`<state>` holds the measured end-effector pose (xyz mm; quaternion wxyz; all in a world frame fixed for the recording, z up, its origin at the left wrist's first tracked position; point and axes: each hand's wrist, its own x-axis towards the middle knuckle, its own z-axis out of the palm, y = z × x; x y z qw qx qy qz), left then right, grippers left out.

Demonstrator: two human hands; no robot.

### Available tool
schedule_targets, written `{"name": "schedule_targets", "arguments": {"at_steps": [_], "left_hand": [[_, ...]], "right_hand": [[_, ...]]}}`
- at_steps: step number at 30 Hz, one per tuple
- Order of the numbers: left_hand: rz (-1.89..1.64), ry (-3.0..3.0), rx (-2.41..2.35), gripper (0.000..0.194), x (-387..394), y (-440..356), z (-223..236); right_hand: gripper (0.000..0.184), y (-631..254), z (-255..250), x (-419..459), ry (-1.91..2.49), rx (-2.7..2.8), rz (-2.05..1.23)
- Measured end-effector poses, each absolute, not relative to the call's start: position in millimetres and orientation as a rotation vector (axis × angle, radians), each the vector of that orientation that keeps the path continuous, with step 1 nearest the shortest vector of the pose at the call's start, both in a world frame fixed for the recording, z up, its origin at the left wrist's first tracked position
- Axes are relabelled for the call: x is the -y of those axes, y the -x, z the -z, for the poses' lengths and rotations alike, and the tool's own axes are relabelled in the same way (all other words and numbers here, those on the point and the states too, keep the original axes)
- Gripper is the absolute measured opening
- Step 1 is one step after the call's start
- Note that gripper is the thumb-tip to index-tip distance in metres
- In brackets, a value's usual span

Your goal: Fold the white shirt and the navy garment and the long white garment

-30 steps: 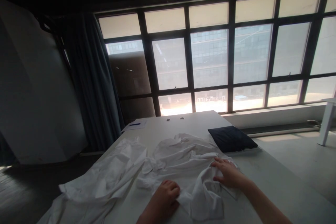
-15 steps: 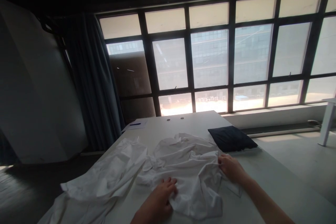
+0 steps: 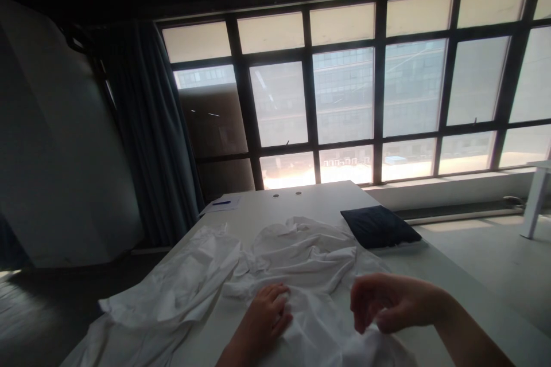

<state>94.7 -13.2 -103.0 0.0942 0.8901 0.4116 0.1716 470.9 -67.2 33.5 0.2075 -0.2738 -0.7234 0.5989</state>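
A crumpled white garment lies on the white table in front of me. My left hand rests flat on its near edge, fingers stretched out and pressing the cloth. My right hand is raised a little above the table, fingers curled and pinching a fold of the same white cloth near the bottom right. A second white garment lies heaped to the left, hanging over the table's left edge.
A folded dark navy cloth lies at the table's right side, beyond the garment. A sheet of paper with a blue pen sits at the far left corner. Large windows and a dark curtain stand behind the table.
My right hand has left the garment's right edge, come nearer and lifted, pulling cloth up with it. My left hand has uncurled from a fist and now lies flat on the cloth.
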Motion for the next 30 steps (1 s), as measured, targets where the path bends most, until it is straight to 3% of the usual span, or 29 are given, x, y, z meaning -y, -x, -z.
{"name": "schedule_targets", "arguments": {"at_steps": [2,6,8,11,13,15,17,18,22,27,30], "left_hand": [[-0.558,-2.653,-1.202,0.028,20,-101,98],[-0.287,-2.558,-1.108,0.090,23,-107,98],[-0.138,-2.490,-1.098,0.104,21,-106,99],[-0.057,-2.426,-1.100,0.096,16,-102,97],[-0.079,-2.395,-1.125,0.084,15,-100,94],[-0.131,-2.365,-1.191,0.058,15,-99,92],[-0.192,-2.351,-1.285,0.030,15,-98,89],[-0.213,-2.353,-1.336,0.025,16,-98,88],[-0.209,-2.409,-1.570,0.036,16,-95,79],[-0.089,-2.489,-1.649,0.025,19,-96,71],[-0.068,-2.557,-1.601,0.032,25,-107,75]], "right_hand": [[0.058,-471,-24,60,0.769,2.026,-1.668],[0.045,-477,37,20,1.454,2.143,-0.799],[0.046,-481,71,3,1.738,2.236,-0.527],[0.052,-487,106,-12,1.854,2.260,-0.483],[0.044,-493,116,-19,1.873,2.228,-0.440],[0.032,-502,121,-25,1.926,2.174,-0.365],[0.032,-514,124,-30,2.001,2.106,-0.285],[0.035,-521,126,-33,2.038,2.071,-0.246],[0.046,-553,131,-37,2.151,1.951,-0.149],[0.040,-587,132,-45,2.176,1.855,-0.107],[0.049,-598,135,-52,2.104,1.850,-0.107]]}}
